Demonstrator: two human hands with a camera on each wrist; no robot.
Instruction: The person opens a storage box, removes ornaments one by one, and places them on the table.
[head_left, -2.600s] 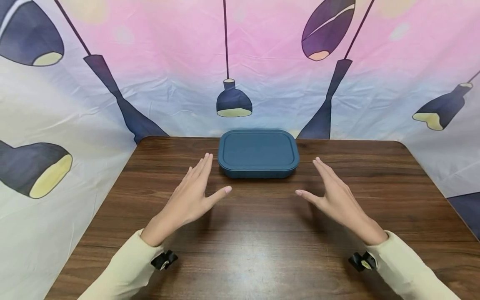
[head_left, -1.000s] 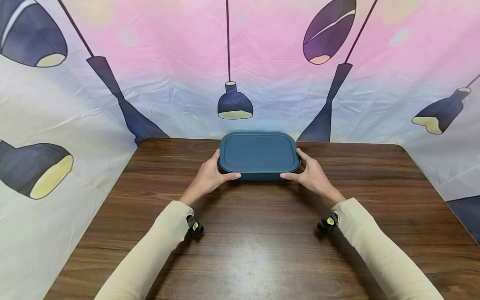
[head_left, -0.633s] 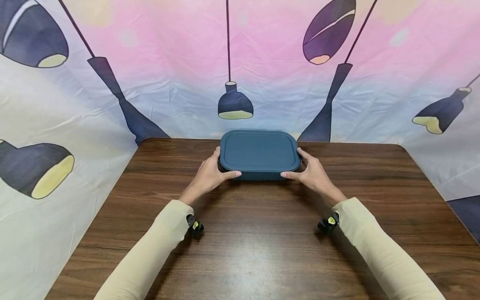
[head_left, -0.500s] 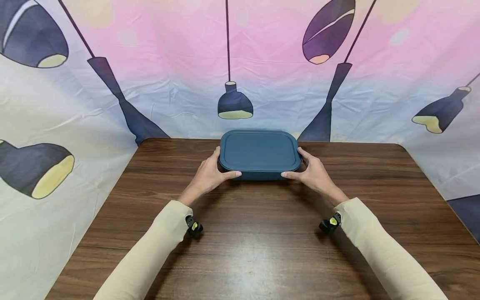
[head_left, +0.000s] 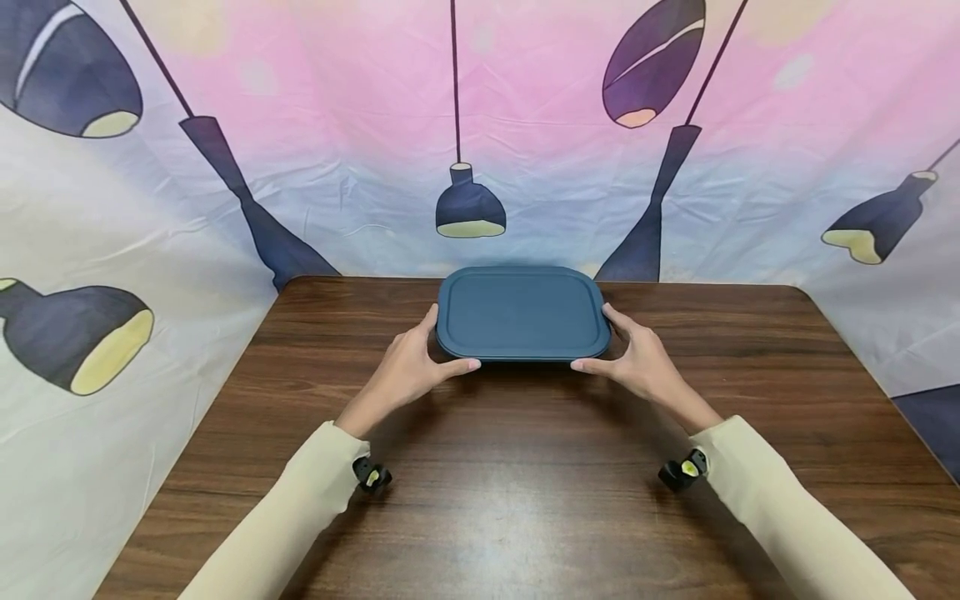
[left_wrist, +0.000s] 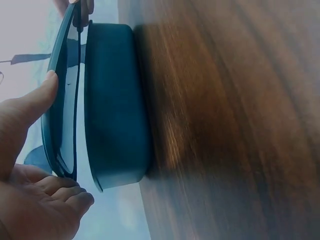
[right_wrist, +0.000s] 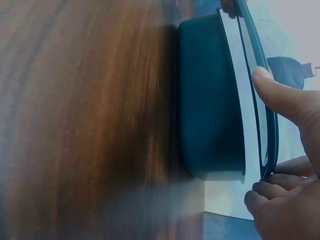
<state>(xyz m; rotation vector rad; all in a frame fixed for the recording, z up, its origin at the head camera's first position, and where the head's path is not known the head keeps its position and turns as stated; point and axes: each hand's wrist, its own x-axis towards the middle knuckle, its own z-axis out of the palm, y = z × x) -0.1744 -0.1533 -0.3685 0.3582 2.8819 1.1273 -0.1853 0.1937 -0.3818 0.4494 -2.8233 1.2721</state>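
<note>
The person's left hand (head_left: 408, 367) and right hand (head_left: 647, 362) are apart from each other, both clamped on one blue lid (head_left: 523, 312), which spans the space between them. The left hand grips the lid's left end, its thumb (left_wrist: 46, 92) on the near edge and its fingers bent around the end and under the rim. The right hand mirrors this at the right end, with its thumb (right_wrist: 270, 90) on the near edge and its fingers tucked beneath.

Just below the hands, a rounded rectangular container (left_wrist: 115, 100) of the same blue stands on the table; a gap separates its rim from the lid along the whole side that shows. Its inside is out of sight.

Nearer the person than the hands, black wrist devices (head_left: 371, 475) sit at the cuffs of pale sleeves (head_left: 277, 508). The brown wood-grain table (head_left: 517, 467) stretches under and around both hands. Beyond them hangs a pink, blue and white cloth (head_left: 337, 100) printed with dark lamps (head_left: 471, 204), their openings yellowish.
</note>
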